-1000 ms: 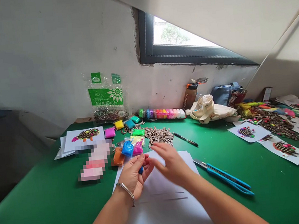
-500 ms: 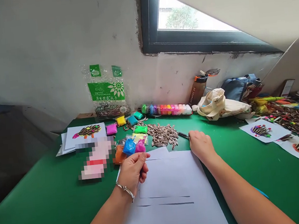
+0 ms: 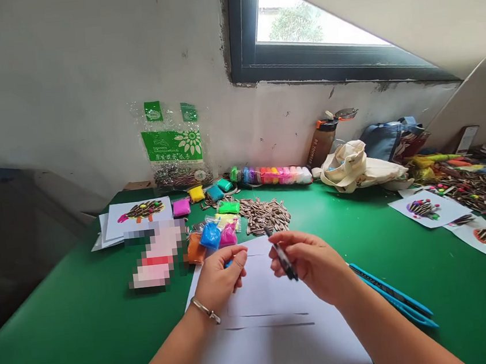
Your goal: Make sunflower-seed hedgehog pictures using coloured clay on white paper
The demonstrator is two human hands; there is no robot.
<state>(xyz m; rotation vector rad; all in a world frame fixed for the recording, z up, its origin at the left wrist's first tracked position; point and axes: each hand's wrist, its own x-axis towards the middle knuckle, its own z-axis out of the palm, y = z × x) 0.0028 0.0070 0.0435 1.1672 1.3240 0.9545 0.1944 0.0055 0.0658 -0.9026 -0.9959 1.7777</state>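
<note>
A green table (image 3: 68, 333) fills the lower frame, with white paper sheets (image 3: 274, 317) lying at bottom centre. Above the paper, a heap of sunflower seeds (image 3: 268, 214) sits beside small coloured clay packets (image 3: 213, 231). Blue scissors (image 3: 394, 296) lie at lower right. The right hand (image 3: 314, 261), centre frame, pinches a black pen (image 3: 282, 256) tilted over the paper. The left hand (image 3: 218, 277), just beside it, curls closed on a small blue piece (image 3: 229, 263), mostly hidden.

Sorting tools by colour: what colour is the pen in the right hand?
Black; the pen in the right hand shows in the head view.
</note>
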